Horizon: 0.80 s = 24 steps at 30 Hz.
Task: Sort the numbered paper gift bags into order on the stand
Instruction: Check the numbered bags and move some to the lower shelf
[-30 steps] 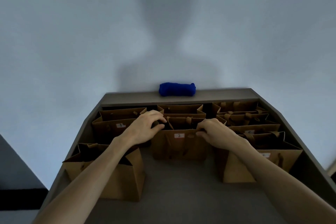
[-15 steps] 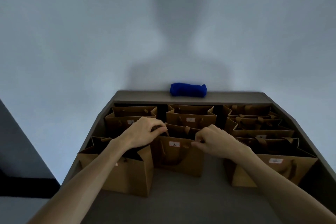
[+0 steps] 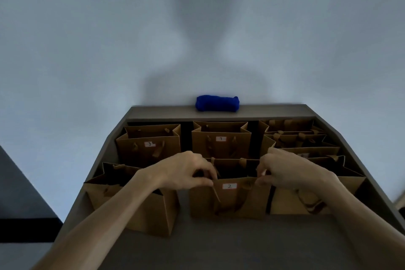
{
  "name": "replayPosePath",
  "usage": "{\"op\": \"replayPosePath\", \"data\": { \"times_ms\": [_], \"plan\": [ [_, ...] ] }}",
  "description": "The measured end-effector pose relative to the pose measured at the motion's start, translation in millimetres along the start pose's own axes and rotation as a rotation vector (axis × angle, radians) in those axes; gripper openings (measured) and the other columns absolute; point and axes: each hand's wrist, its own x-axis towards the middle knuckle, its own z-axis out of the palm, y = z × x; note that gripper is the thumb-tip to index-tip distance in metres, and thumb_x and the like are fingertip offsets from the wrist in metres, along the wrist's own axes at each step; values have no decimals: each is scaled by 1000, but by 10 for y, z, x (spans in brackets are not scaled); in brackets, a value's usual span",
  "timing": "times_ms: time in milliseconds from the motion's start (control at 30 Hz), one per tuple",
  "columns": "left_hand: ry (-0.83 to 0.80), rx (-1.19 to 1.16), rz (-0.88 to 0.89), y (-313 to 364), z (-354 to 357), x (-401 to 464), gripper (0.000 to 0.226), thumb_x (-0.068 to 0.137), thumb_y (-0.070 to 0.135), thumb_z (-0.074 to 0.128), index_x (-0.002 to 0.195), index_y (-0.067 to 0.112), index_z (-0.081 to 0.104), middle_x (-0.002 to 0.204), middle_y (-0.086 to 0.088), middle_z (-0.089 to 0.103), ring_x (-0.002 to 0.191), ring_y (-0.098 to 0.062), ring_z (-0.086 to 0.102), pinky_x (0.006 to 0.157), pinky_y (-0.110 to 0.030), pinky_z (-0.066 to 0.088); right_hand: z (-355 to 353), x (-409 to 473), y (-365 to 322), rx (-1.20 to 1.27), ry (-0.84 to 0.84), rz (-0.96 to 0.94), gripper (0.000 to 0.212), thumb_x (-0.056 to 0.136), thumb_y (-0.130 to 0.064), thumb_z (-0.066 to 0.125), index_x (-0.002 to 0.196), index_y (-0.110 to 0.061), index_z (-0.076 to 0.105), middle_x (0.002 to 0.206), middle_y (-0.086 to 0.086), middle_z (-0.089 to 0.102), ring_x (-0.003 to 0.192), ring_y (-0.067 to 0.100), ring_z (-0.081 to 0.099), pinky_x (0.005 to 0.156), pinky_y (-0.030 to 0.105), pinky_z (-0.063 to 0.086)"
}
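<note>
Pinching the top rim of bag 2 [image 3: 230, 198] from both sides: left hand [image 3: 185, 170] holds the left corner of the mouth, fingers curled tight on the paper edge; right hand [image 3: 285, 171] holds the right corner the same way, so each grip is narrow and closed on the bag. Bag 2 stands upright on the grey stand [image 3: 219, 245], front row, centre, white label with "2" facing the camera, mouth open, twisted paper handles hanging down the front. Just beside it on the left, another brown bag [image 3: 142, 210], open, label not readable, partly covered by the left forearm. On the right, a front bag [image 3: 295, 200] touching or nearly touching bag 2, label hidden by the right wrist. Back row: bag 3 [image 3: 149, 148] at left, bag 7 [image 3: 221, 142] in the centre directly behind bag 2, both upright with labels forward. Back right: a stack of several bags [image 3: 300, 140] packed close one behind another, numbers too small or hidden to read. Blue rolled cloth [image 3: 217, 103] lies on the stand's back ledge against the wall [image 3: 87, 39], well apart from the hands.
</note>
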Motion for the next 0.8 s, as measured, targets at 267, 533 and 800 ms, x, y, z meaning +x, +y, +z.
{"op": "replayPosePath", "data": {
  "times_ms": [267, 533, 800],
  "plan": [
    [-103, -83, 22, 51, -54, 49, 24, 94, 34, 61, 117, 28, 63, 103, 23, 56, 97, 8, 55, 85, -9, 43, -79, -16, 111, 155, -18, -105, 25, 94, -46, 58, 110, -29, 67, 93, -21, 53, 87, -4, 51, 69, 10, 33],
    [213, -110, -127, -172, -219, 420, 20, 95, 31, 58, 114, 29, 65, 110, 17, 64, 100, 5, 60, 87, -14, 48, -220, 553, 431, 298, 268, -82, 16, 95, -35, 59, 109, -30, 66, 107, -13, 58, 100, 3, 57, 85, 24, 49],
    [213, 235, -343, -545, -190, 908, 43, 94, 35, 59, 135, 28, 48, 138, 8, 49, 120, -12, 53, 93, -34, 51, -135, 1144, 547, 116, 142, 30, 41, 96, -34, 58, 137, -29, 51, 139, -2, 46, 122, 18, 51, 92, 37, 51]
  ]
}}
